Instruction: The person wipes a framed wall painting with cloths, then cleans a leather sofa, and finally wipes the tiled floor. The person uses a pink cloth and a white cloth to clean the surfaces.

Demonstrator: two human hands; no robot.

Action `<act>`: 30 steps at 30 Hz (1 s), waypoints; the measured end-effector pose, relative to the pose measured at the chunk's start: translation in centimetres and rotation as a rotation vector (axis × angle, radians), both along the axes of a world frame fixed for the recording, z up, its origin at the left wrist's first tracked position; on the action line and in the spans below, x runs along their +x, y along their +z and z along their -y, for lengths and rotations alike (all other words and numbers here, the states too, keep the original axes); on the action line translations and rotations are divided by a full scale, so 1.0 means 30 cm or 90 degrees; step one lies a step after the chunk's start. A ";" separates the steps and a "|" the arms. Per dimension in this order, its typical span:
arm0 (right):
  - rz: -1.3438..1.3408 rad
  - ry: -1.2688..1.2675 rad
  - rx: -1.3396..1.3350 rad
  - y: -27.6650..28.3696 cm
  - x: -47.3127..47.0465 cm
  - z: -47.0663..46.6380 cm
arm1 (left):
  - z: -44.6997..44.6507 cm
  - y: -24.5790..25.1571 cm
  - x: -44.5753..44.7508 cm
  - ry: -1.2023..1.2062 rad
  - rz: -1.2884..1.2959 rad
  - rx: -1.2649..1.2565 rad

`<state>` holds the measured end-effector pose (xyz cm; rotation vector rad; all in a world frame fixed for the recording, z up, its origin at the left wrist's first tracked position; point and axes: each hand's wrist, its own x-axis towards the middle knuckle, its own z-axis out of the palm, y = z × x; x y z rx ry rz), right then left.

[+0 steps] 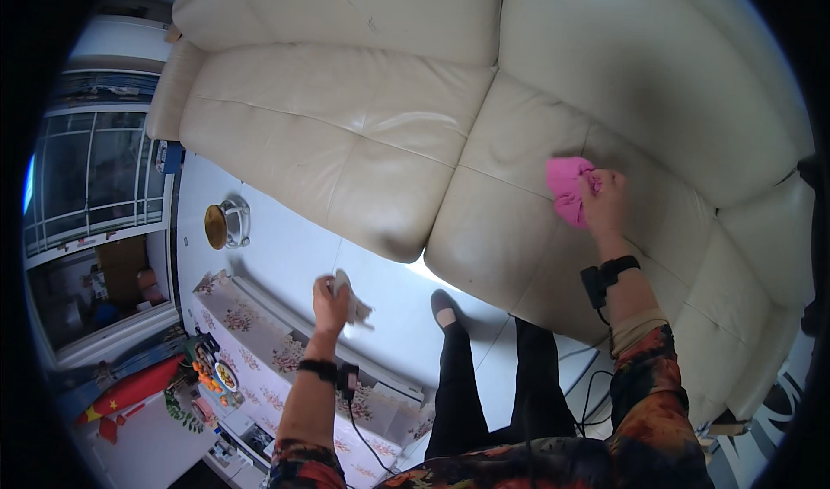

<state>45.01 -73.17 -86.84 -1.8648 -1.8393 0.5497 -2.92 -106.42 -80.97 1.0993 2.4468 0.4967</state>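
Note:
My right hand (pixel 606 203) grips a bunched pink cloth (pixel 568 187), which rests against the seat of a beige leather sofa (pixel 363 106). In my left hand (pixel 329 304) is a crumpled pale cloth (pixel 351 302), held over the light tiled floor in front of the sofa. Scuffs and a darker patch show on the sofa's leather. Each wrist wears a black strap with a small device and a cable.
A small stool (pixel 225 224) with a round wooden top stands beyond the sofa's left part. A long low cabinet under a floral cover (pixel 259 333) runs along the lower left. Fruit (pixel 211 379) and a red flag (pixel 139 388) are beside it. Cables (pixel 587 401) trail near my legs.

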 end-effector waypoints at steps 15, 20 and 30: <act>0.288 0.291 0.260 -0.415 -0.099 -0.150 | -0.606 -0.631 -0.039 -0.025 -0.129 -0.210; 0.150 0.136 0.000 -0.428 -0.230 -0.464 | -0.570 -0.689 -0.145 -0.075 -0.010 -0.113; -0.077 0.670 0.135 -0.306 -0.464 0.177 | -0.601 -0.671 -0.159 -0.080 0.021 -0.181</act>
